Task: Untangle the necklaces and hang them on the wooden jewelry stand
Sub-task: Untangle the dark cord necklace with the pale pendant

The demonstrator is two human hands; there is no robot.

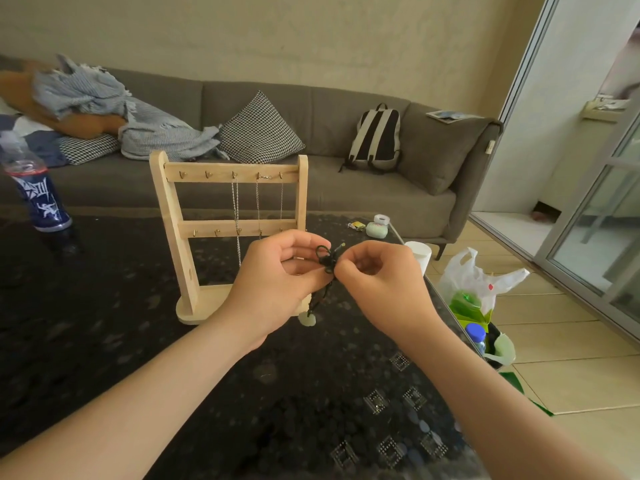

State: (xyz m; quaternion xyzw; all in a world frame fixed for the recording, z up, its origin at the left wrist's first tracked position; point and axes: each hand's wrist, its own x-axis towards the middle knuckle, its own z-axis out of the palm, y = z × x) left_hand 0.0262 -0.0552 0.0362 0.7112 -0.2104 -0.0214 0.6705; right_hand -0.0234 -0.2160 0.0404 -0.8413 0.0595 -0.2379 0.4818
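A wooden jewelry stand (173, 216) with two rows of small hooks stands on the dark table (104, 323). Three thin chain necklaces (236, 216) hang from hooks on its upper bar. Just in front of the stand, my left hand (277, 285) and my right hand (384, 282) both pinch a knotted black cord necklace (325, 259) between them. The cord runs down below my hands to a pale green pendant (307, 319) that hangs just above the table.
A plastic bottle (38, 192) with a dark blue label stands at the table's left. A white cup (419, 252) and small items (377, 228) sit near the right edge. On the floor to the right is a plastic bag (478, 289). Behind runs a grey sofa (346, 188).
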